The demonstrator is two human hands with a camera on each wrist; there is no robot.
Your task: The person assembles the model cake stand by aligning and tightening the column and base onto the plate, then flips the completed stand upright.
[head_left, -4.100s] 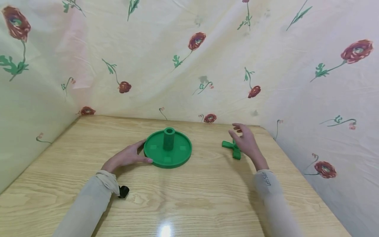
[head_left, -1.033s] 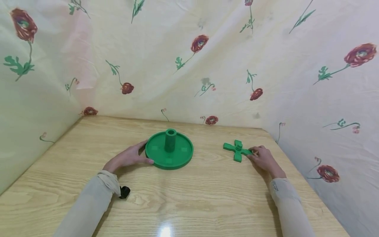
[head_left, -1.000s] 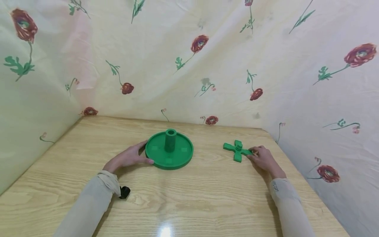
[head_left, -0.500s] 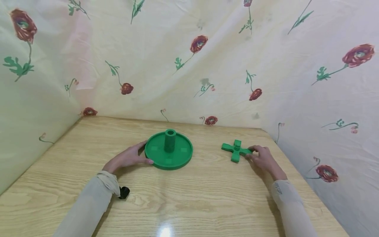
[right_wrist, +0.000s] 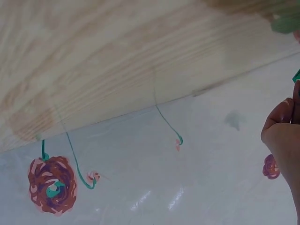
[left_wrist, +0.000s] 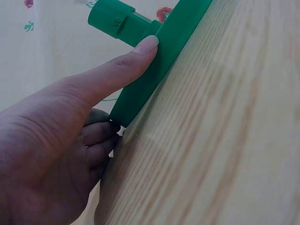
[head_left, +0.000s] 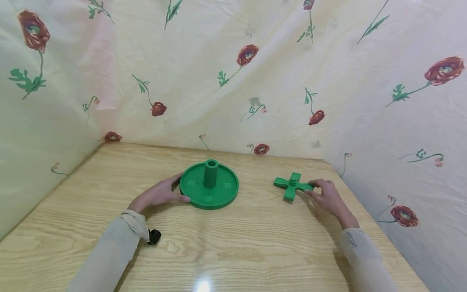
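Observation:
A round green disc point(head_left: 224, 194) with a raised rim lies on the table, and an upright hollow post point(head_left: 210, 177) stands at its centre. At the disc's left edge my left hand point(head_left: 160, 194) holds the rim. The left wrist view has the thumb point(left_wrist: 140, 49) on the rim and the fingers at its lower edge; the post point(left_wrist: 115, 18) bears the number 35. To the right is a green four-armed cross piece point(head_left: 292, 187) with a round threaded-looking stub in the middle. My right hand point(head_left: 326, 196) pinches its right arm; the piece looks slightly tilted.
The wood-grain table point(head_left: 233, 247) has a flower-patterned cloth point(head_left: 189, 81) hanging behind it and at both sides. A small black object point(head_left: 155, 237) sits by the left cuff. In the right wrist view, the hand point(right_wrist: 283, 140) shows only at the right edge.
From above the cross piece, my right hand has moved right and nearer, and now pinches one of its arms. The piece has since tilted slightly. My left hand stays at the disc.

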